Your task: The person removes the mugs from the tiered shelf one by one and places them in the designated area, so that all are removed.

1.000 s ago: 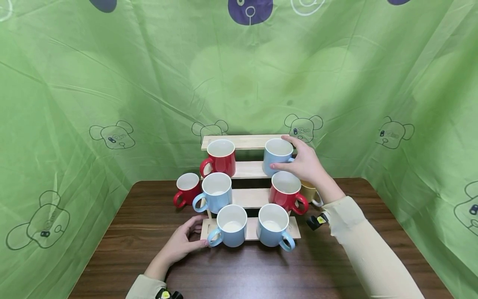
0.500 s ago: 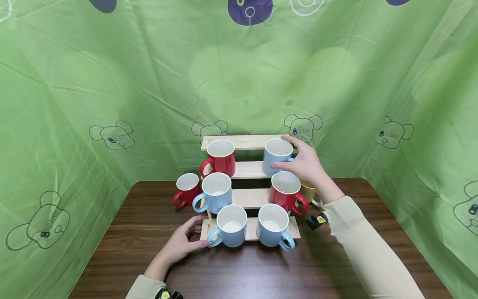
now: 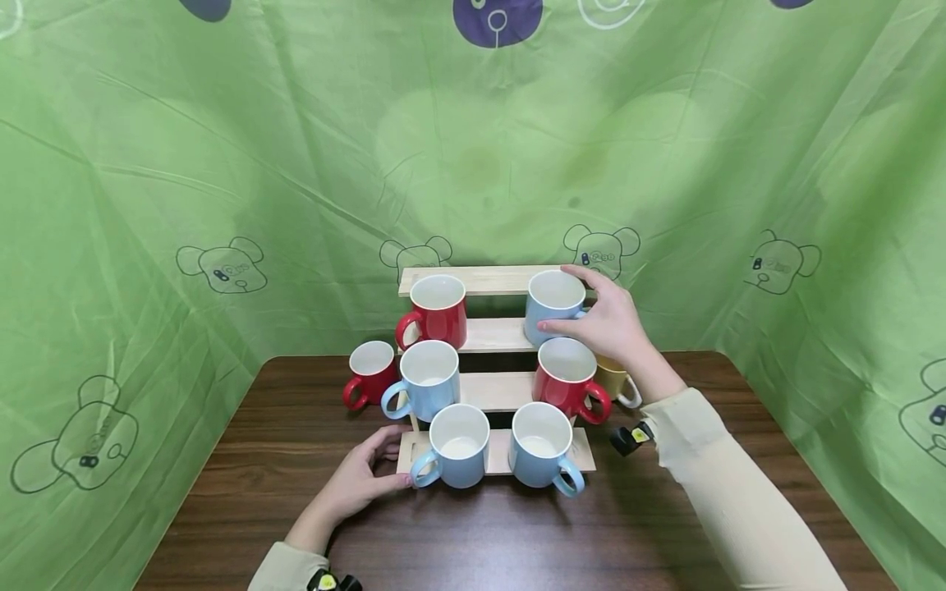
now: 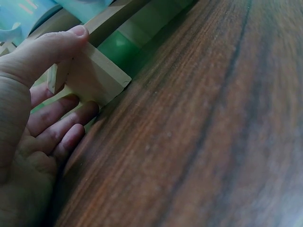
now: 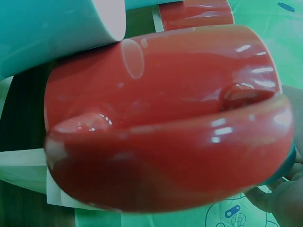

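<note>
A stepped wooden rack stands on the table, with mugs at the left and right of its lower three tiers. My right hand grips a light blue mug at the right of the third tier, thumb in front and fingers round the rim and back. My left hand holds the left end of the bottom tier; in the left wrist view its thumb lies over the wooden end piece, with the fingers beneath. A red mug fills the right wrist view, handle toward the camera, partly hiding my right hand.
On the rack are also a red mug and several light blue mugs, among them one front left. A red mug stands on the table left of the rack, a gold mug right of it. Green cloth surrounds the table.
My right hand has shifted slightly to the right and up, taking the light blue mug with it. The left hand has stayed on the rack's end.
</note>
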`<state>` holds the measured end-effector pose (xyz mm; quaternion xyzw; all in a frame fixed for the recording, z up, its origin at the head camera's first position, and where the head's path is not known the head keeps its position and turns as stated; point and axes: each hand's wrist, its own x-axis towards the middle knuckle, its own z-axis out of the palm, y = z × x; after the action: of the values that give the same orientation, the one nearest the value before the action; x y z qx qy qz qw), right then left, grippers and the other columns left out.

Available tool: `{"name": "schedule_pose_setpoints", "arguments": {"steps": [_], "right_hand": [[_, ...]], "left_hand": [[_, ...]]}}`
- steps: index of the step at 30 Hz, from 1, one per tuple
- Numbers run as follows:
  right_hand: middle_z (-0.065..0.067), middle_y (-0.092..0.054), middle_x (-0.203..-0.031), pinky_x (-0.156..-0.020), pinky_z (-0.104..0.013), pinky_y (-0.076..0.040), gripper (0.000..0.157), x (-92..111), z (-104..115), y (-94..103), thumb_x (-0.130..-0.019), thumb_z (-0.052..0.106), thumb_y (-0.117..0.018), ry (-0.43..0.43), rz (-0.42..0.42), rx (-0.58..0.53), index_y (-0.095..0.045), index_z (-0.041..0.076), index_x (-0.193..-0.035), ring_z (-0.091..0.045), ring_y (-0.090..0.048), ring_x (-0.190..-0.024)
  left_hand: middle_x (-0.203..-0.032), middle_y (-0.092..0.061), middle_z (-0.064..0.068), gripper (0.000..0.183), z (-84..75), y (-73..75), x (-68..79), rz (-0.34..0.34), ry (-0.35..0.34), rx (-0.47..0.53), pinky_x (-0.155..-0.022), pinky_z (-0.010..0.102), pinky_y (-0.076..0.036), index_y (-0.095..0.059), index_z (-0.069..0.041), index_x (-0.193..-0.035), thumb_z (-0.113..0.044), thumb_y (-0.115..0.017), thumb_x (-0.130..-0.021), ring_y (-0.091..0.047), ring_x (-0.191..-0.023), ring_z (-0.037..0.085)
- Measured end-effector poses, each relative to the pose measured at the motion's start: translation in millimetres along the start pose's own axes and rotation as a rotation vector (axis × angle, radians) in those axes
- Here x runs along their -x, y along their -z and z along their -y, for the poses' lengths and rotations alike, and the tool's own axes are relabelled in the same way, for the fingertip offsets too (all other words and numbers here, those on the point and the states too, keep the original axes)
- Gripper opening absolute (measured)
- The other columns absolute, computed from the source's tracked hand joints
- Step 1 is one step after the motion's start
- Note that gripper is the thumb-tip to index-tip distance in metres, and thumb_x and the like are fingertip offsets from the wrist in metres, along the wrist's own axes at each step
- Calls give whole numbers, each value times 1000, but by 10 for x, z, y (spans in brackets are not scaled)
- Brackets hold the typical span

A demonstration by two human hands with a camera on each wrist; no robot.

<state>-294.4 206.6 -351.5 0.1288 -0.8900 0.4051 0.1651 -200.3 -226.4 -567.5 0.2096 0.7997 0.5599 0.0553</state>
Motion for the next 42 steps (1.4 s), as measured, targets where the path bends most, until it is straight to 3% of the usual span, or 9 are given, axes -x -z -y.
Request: {"name": "schedule_pose_setpoints", "arguments": {"steps": [12,21,42], "right_hand": [[-11,-62,-155,-112,-62,-46,98,7,12,62,-71,30,-106,45,-62,-20,-60,14,-155,-35,-55,-143],[-9,-64,-154,-107,-55,-50,97,2,36,104,-69,26,-107,35,-79,-52,-62,16,-154,-33,-61,-135],[-12,-68,-145,-104,-55,-54,92,-15,133,303,-71,19,-106,61,-108,-98,-64,15,-152,-34,-67,-126]], "left_hand": [[-138,-70,9,69,-17,-11,-3,-15,39,9,-103,28,-55,-59,-13,-150,-19,-93,-90,-70,-120,23],[-137,-70,11,68,3,0,4,-3,4,-4,-104,30,-55,-58,-12,-151,-19,-91,-92,-69,-121,28],[-139,-69,13,67,3,-4,8,-5,-8,-2,-103,29,-55,-59,-11,-150,-18,-91,-92,-70,-120,26]]}}
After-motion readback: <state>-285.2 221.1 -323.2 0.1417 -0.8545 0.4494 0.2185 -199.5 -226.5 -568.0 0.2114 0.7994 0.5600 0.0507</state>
